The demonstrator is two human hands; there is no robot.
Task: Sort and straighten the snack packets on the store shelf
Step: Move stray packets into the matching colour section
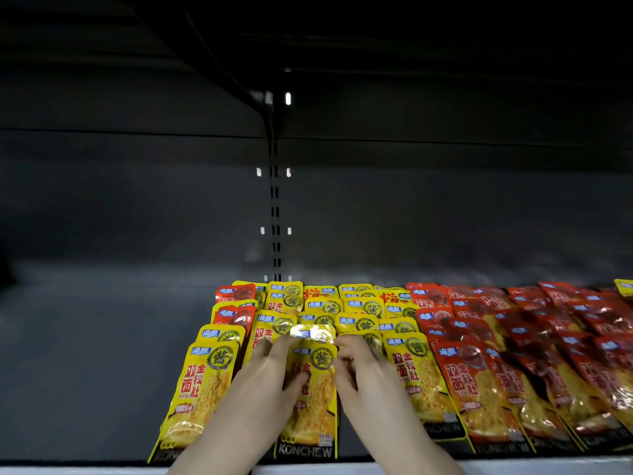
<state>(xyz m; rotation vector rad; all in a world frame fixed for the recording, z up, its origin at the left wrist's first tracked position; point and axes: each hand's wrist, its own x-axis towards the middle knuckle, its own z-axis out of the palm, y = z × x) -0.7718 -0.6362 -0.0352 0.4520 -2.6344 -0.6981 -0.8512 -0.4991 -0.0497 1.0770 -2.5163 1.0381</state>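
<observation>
1. Grey bare shelf floor (85, 354) is filling the lower left of the frame, dim under the dark shelf above.
2. Just right of it, a tilted yellow packet (202, 382) is lying at the front of the leftmost column, and two red-faced packets (236, 317) are sitting further back in that column (mixed in among the yellow ones).
3. The left hand (270, 368) is reaching in from the bottom edge, its fingers lying along the left edge of the middle yellow packet (315, 406) and its thumb pressing on the packet's face.
4. That middle yellow packet is lying at the front of the centre column, in the lower middle of the frame, with its black bottom band reading KONCHEW. More yellow packets are overlapping behind it.
5. The right hand (363, 371) is curling its fingers round the packet's right edge. The two hands are staying apart, with the packet gripped between them.
6. Beside the right hand, another yellow column (414, 375) is lying fairly straight.
7. Red packets (534, 354) are crowding the lower right in slanting, overlapping rows.
8. At the far right edge, a lone yellow packet (625, 287) is poking in behind the red ones.
</observation>
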